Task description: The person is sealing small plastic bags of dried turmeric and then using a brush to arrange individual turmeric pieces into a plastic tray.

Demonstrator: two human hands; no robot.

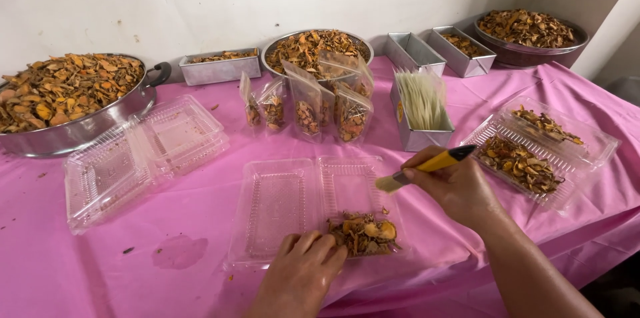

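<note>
Steel pan point(100, 125) and filled pouches point(307, 108)

1. Left hand point(301, 271): enters from the near edge, palm down, fingers curled together and pointing far-right, fingertips pressed down.
2. Right hand point(457, 188): right of the left hand and farther away, forearm running in from the near-right corner.
3. Right fingers closed in a grip; wrist bent, knuckles facing left.

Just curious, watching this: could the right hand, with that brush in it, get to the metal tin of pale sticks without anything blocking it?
Probably yes. The right hand sits just in front of the metal tin, with only bare pink tablecloth between; the brush occupies its grip, though.
</note>
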